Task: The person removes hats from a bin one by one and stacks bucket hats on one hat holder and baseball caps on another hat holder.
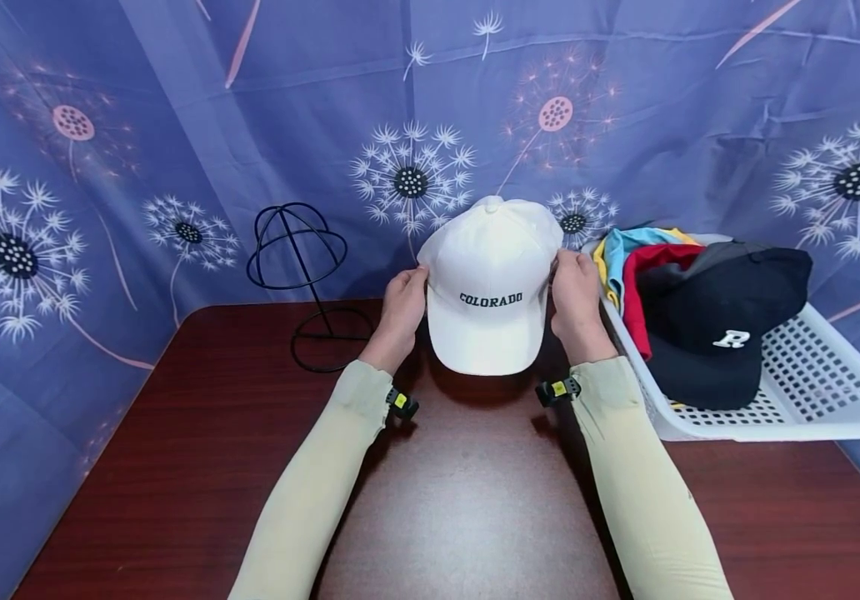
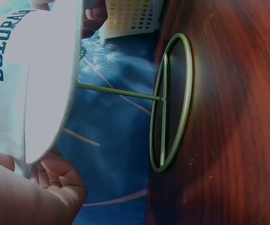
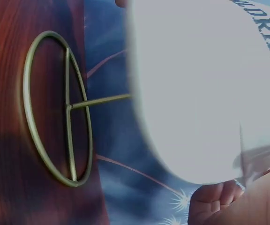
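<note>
A white cap [image 1: 495, 250] lettered COLORADO is upright over a metal stand, brim towards me. Below the brim, both wrist views show the stand's thin pole and round base [image 2: 188, 89] on the table; the cap hides its top. My left hand [image 1: 403, 304] pinches the cap's edge on the left, fingers curled beneath it in the left wrist view. On the opposite edge, my right hand [image 1: 576, 296] grips the cap near where brim and crown meet. In the right wrist view the brim [image 3: 186, 93] covers much of the picture.
A bare black wire hat stand [image 1: 297, 246] is left of the cap. At right, a white plastic basket [image 1: 820, 367] holds a black cap [image 1: 722, 333] and red [image 1: 636, 283], yellow and blue items. Behind the brown table [image 1: 197, 467] hangs a blue dandelion-patterned cloth [image 1: 310, 108].
</note>
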Action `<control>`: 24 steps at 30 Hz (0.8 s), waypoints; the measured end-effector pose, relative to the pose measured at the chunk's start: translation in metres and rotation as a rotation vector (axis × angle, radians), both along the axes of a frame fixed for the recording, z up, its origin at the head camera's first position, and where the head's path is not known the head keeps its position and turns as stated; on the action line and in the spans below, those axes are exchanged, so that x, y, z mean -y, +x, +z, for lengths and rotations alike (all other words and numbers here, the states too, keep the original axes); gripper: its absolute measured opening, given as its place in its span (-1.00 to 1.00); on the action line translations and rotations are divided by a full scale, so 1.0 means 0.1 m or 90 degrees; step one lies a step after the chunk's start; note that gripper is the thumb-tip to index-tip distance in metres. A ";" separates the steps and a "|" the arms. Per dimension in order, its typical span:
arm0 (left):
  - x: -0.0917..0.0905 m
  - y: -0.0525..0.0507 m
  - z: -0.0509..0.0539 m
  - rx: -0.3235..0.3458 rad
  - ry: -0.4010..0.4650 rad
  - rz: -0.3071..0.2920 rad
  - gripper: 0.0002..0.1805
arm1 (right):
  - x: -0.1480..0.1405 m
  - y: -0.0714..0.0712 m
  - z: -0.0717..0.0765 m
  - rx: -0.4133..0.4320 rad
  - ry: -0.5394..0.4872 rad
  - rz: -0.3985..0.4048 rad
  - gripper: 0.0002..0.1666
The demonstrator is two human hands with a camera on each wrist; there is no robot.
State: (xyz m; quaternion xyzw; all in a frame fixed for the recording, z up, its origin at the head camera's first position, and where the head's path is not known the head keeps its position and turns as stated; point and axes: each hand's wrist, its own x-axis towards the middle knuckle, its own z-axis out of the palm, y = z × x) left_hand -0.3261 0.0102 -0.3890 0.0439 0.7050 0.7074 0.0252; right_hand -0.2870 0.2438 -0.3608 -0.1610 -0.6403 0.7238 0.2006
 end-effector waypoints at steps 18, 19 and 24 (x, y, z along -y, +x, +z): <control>0.00 0.03 0.07 -0.016 -0.096 0.019 -0.53 | 0.05 0.14 0.22 0.006 0.053 -0.008 -0.78; 0.01 0.04 0.08 -0.016 -0.097 0.022 -0.52 | 0.05 0.15 0.24 0.006 0.059 -0.006 -0.75; 0.02 0.05 0.11 -0.032 -0.103 0.038 -0.55 | 0.06 0.23 0.34 0.007 0.085 0.007 -0.46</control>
